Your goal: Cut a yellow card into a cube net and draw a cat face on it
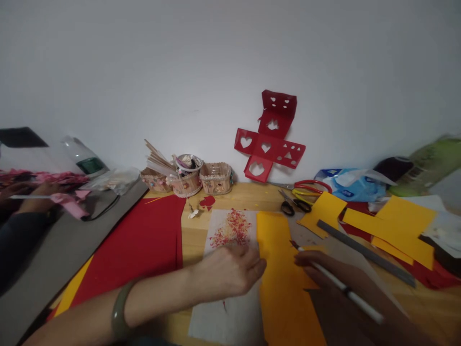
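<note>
White sheet already carries red-yellow dabs beyond the left hand, whose grip I cannot tell; right hand clasps a brush-like tool near yellow card, seemingly unmarked.

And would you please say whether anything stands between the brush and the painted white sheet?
Yellow paper lies along the right edge of the white sheet, between it and the brush in the right hand; the left hand covers the sheet's middle.
</note>
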`<state>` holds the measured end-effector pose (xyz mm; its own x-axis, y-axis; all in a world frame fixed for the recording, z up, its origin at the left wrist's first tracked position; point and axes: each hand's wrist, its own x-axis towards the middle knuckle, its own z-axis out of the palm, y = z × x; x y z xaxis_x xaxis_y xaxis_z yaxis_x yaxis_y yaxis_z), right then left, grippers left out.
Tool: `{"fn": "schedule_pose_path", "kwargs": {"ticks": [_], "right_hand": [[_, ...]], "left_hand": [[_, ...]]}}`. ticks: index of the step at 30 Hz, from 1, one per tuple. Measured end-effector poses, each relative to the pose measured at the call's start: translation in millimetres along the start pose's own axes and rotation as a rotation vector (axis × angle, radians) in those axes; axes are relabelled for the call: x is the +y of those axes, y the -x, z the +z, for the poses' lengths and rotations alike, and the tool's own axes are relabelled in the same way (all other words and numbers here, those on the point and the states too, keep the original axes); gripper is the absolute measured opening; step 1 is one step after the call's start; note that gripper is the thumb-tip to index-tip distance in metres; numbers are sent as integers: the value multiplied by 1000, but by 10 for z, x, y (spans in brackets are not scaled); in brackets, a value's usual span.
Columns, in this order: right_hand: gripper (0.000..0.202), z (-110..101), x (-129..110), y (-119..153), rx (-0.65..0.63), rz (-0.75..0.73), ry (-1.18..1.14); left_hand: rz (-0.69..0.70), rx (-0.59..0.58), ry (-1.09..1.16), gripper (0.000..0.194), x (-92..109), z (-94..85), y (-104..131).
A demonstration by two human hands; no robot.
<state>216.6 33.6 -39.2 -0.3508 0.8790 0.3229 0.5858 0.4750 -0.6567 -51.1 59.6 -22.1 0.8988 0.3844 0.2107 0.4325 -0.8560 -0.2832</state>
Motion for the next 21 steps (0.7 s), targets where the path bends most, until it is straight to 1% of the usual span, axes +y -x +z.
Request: {"fn": "schedule_pose_path", "kwargs": {"ticks": [2,3,4,6,9,13,15,17,20,21], "right_hand": [[45,126,75,-73,-31,-131,177],[48,174,124,-122,14,-150,264],[51,210,176,-178,24,-151,315],[45,249,276,-292,37,-134,376],[42,256,402,-408,-11,-124,394],[51,215,537,-426,-106,-166,329],[53,150,564,-422,-132,-166,274],[50,51,541,-435,-119,-129,209],[33,-92,422,-490,-58,-21,118],[28,-115,376,-514,-69,35,50]], "left_hand": [[1,10,-121,30,-60,99,-49],[7,1,-172,33,-95,147,-74],[17,-14,-214,35,-130,195,-99],[29,-40,-266,36,-190,282,-149],[37,-60,-282,31,-244,381,-223],[88,-67,-258,20,-244,415,-298],[105,-69,-250,19,-193,385,-312],[104,-72,-245,19,-87,337,-294],[110,-31,-229,25,156,266,-206],[123,0,-213,29,241,249,-167]]}}
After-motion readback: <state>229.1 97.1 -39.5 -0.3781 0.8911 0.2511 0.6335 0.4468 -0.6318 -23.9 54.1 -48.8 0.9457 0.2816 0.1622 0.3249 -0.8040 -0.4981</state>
